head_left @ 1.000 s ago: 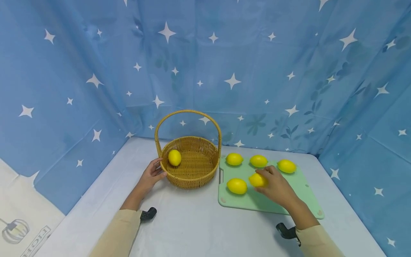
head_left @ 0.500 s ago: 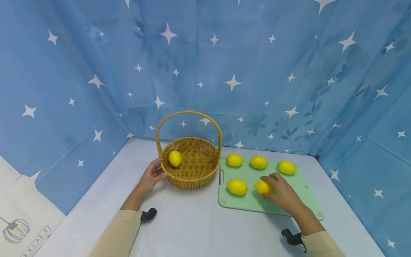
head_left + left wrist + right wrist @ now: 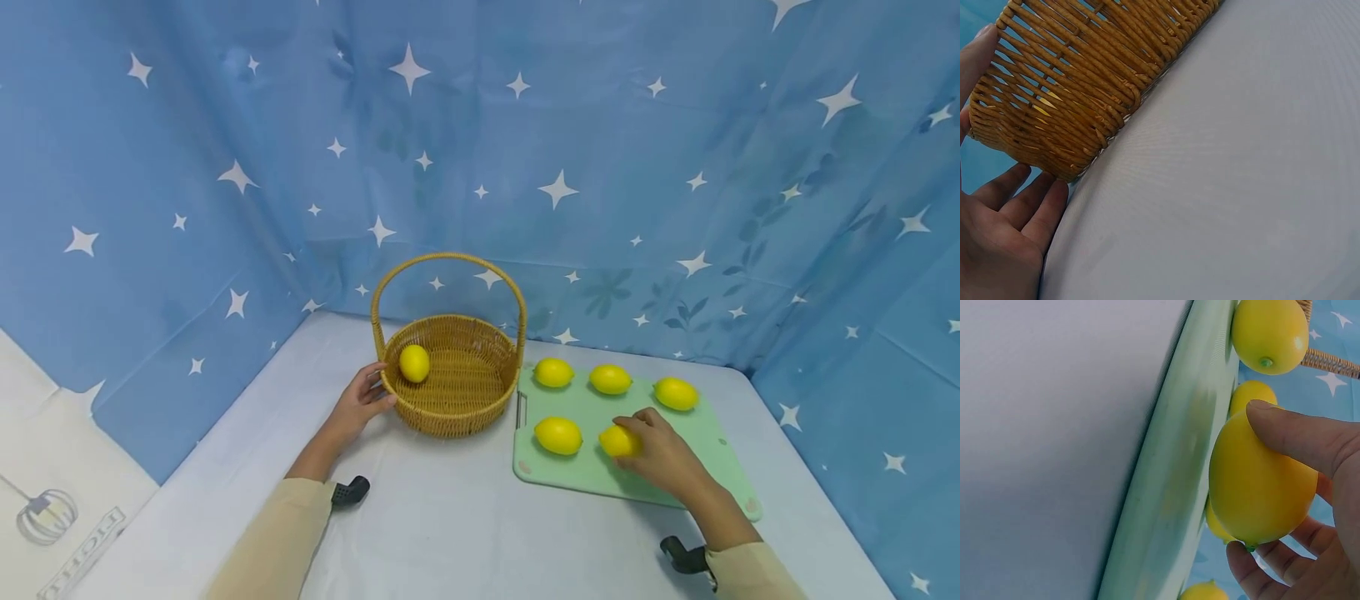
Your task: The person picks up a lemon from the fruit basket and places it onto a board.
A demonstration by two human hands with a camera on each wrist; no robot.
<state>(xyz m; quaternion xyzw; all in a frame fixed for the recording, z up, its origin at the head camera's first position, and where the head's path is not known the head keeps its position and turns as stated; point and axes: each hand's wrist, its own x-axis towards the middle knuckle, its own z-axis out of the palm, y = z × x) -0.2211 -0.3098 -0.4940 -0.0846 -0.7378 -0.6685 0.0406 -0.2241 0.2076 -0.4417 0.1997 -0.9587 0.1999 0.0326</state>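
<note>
My right hand (image 3: 651, 446) grips a yellow lemon (image 3: 617, 441) on the green cutting board (image 3: 705, 442); the right wrist view shows thumb and fingers curled round that lemon (image 3: 1260, 481). Another lemon (image 3: 558, 435) lies beside it on the board, and three more (image 3: 611, 379) sit in a row at the board's far edge. My left hand (image 3: 358, 402) rests with relaxed fingers against the left side of the wicker basket (image 3: 450, 408), whose woven wall (image 3: 1085, 87) fills the left wrist view. One lemon (image 3: 414, 363) lies inside the basket.
The white table (image 3: 450, 525) is enclosed by a blue star-patterned curtain (image 3: 525, 167) behind and on both sides. The basket's tall handle (image 3: 448, 260) arches over it. The board sits directly right of the basket.
My right hand has carried its lemon from the board's middle toward the near edge and set it down beside the front lemon. The left hand stayed on the basket.
</note>
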